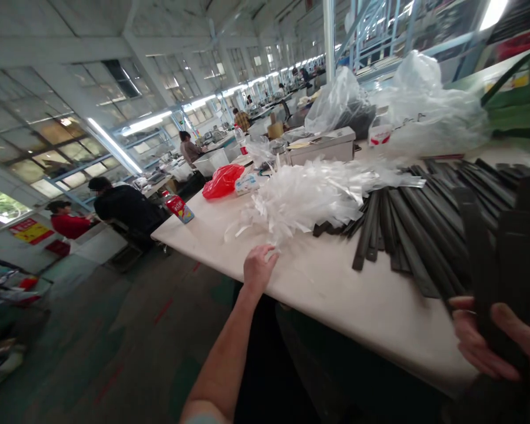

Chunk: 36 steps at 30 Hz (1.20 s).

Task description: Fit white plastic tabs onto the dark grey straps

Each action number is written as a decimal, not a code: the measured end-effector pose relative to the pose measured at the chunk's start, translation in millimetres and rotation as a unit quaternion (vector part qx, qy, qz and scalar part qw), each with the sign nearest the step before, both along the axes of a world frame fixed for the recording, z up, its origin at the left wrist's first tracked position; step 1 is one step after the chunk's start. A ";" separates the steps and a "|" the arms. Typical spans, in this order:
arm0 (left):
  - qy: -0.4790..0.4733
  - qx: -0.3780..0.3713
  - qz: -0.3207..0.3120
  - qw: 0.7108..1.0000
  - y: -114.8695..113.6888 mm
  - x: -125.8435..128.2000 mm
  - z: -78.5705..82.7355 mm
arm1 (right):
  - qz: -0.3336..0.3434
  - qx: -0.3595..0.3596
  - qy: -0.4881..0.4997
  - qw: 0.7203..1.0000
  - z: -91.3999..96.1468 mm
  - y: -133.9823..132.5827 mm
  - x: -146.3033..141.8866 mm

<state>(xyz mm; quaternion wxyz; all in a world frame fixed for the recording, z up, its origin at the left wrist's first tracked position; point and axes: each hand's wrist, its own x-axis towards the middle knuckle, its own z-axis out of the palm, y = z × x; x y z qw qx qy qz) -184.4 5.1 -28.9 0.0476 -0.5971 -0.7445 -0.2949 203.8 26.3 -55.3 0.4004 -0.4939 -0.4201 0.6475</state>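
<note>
My left hand [258, 272] is over the near edge of the table, fingers curled, thumb and forefinger pinched on the tip of a thin clear plastic strip [277, 250]. Just beyond it lies a loose heap of white, see-through plastic strips [309, 191]. At the lower right, my right hand [490, 341] is closed around several flat black straps [479, 247], which stand up out of its grip, blurred. A spread-out pile of similar black straps [415, 235] covers the right part of the table, their far ends partly under the plastic heap.
On the pale table [335, 294] stand a red drink bottle [178, 206], a red plastic bag [223, 181] and a grey box [322, 146]. Large clear bags [428, 106] lie behind. Other people sit at benches to the left, including one in dark clothes [123, 206].
</note>
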 end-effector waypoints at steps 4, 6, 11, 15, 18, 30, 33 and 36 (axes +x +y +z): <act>0.109 -0.030 -0.059 0.992 -5.5 27.0 -5.9 | -0.044 -0.032 0.063 0.997 9.4 -2.8 -6.8; 0.129 -0.054 -0.076 0.987 -14.5 42.4 -9.5 | -0.056 -0.033 0.068 0.996 14.6 -2.9 -6.5; 0.104 -0.134 -0.119 0.978 -38.3 74.1 -13.2 | -0.057 -0.034 0.074 0.995 21.0 -2.4 -5.7; 0.048 -0.127 -0.223 0.965 -52.7 92.5 -9.9 | -0.060 -0.035 0.076 0.995 15.4 -2.0 -3.9; -0.010 -0.066 -0.210 0.975 -42.9 86.4 -6.2 | -0.057 -0.024 0.077 0.995 9.2 -0.9 -2.6; 0.176 0.063 -0.043 0.981 67.8 34.4 12.9 | -0.046 -0.018 0.062 0.997 25.0 -4.0 -8.4; 0.162 0.043 -0.062 0.984 82.4 46.1 17.0 | -0.051 -0.016 0.065 0.996 26.8 -4.9 -9.6; 0.133 0.083 -0.099 0.983 77.3 65.7 25.6 | -0.038 -0.019 0.068 0.997 25.1 -5.6 -10.2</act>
